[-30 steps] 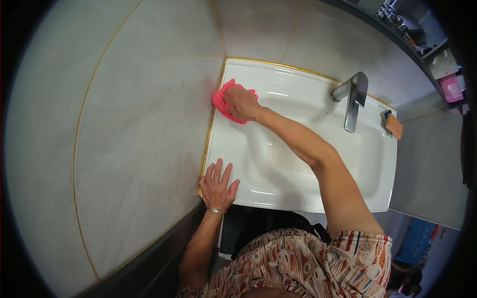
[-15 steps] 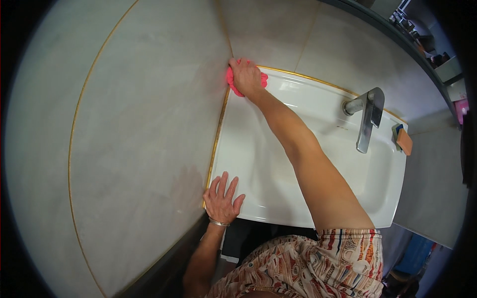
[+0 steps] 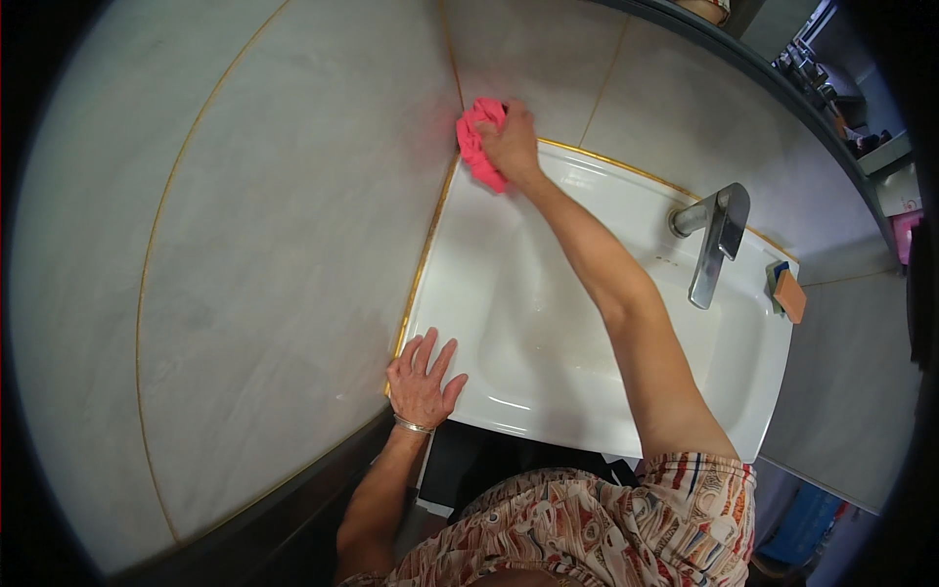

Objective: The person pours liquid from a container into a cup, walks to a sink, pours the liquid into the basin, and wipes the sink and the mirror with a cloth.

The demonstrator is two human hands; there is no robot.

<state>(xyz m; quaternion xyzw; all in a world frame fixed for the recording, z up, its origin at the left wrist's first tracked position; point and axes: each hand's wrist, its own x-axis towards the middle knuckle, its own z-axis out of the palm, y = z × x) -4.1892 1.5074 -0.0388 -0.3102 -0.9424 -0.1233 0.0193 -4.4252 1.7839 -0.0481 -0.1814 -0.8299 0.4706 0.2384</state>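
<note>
In the head view, taking the sink's (image 3: 445,323) middle as the centre of a clock, my right hand (image 3: 514,140) is at eleven, clamped on a pink cloth (image 3: 479,161) at the corner where the two walls (image 3: 264,254) meet. The cloth hides that corner of the rim, and some of my fingertips are lost behind its folds. I cannot tell whether it presses on the wall, the rim or both. My right forearm crosses the basin and covers part of it. At eight o'clock my left hand (image 3: 419,380) lies with its fingers spread on the rim, holding nothing, well apart from the right. The small marks below the faucet (image 3: 719,235), at two, are too tiny to make out, and the clutter past the dark curved edge (image 3: 797,93) at the upper right is blurred and cut off.

The cloth is soft and crumpled; the sink is glossy white with rounded inner walls, edged by a gold strip (image 3: 626,164). The faucet is shiny metal, angular, with a long spout. At three, an orange block (image 3: 790,296) leans by a darker green-and-blue piece, partly hidden behind it. A silvery bracelet (image 3: 414,425) circles my left wrist.
</note>
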